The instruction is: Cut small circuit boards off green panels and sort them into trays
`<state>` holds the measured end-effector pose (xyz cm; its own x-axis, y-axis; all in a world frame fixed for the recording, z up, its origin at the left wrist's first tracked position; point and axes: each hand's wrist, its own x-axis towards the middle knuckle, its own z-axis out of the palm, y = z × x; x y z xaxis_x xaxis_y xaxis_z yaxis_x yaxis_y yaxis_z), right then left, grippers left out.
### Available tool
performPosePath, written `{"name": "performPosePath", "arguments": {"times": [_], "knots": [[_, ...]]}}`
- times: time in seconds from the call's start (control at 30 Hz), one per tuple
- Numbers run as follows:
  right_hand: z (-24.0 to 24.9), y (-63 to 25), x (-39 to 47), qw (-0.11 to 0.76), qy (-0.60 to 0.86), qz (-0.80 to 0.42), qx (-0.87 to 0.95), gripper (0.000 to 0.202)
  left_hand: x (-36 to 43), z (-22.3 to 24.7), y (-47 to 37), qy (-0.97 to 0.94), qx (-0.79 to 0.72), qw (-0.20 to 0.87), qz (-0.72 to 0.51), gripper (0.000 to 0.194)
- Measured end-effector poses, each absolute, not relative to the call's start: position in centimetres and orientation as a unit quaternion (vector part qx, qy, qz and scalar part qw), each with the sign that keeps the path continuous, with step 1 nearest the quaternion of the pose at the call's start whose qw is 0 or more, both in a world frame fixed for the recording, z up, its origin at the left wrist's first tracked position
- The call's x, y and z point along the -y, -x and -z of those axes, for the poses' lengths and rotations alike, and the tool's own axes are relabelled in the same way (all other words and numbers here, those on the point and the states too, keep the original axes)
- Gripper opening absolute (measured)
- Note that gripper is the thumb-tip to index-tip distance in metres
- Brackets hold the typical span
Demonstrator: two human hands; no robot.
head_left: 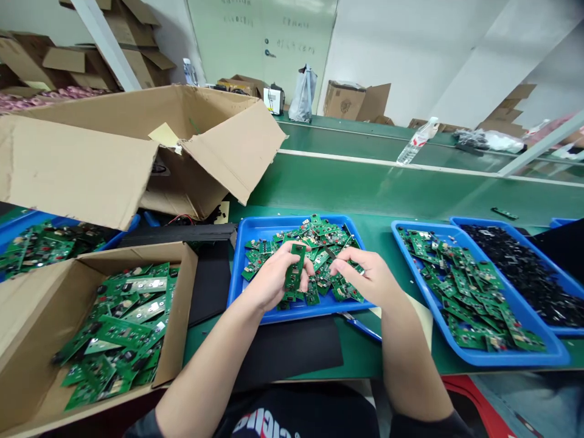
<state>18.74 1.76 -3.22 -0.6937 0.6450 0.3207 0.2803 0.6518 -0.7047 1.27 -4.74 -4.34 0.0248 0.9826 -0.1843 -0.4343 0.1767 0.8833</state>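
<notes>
Over a blue tray (233, 267) heaped with green boards, my left hand (272, 277) grips a narrow green circuit board (295, 267) upright between thumb and fingers. My right hand (365, 275) is beside it on the right, thumb and forefinger pinched together. A thin dark piece (329, 252) shows at those fingertips, too small to name. A small gap separates the right fingertips from the held board. Loose circuit boards (319, 234) lie in the tray beneath both hands.
On the left stands a cardboard box (189, 292) of boards, with a larger open carton (228, 146) behind. To the right are a blue tray (406, 261) of boards and another tray of black parts (524, 274). A blue-handled tool (362, 327) lies near my right forearm. A bottle (417, 141) stands on the ledge.
</notes>
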Motion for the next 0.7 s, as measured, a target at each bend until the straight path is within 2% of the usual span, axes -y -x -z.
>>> {"name": "performPosePath", "arguments": {"times": [0.2, 0.7], "knots": [[4.4, -17.4, -1.6, 0.305, 0.194, -0.25, 0.898, 0.022, 4.9, 4.1, -1.8, -0.381, -0.424, 0.652, -0.499, 0.023], [5.3, -17.2, -1.7, 0.314, 0.205, -0.198, 0.906, 0.018, 4.7, 4.2, -2.1, -0.381, -0.415, 0.664, -0.491, 0.026]]}}
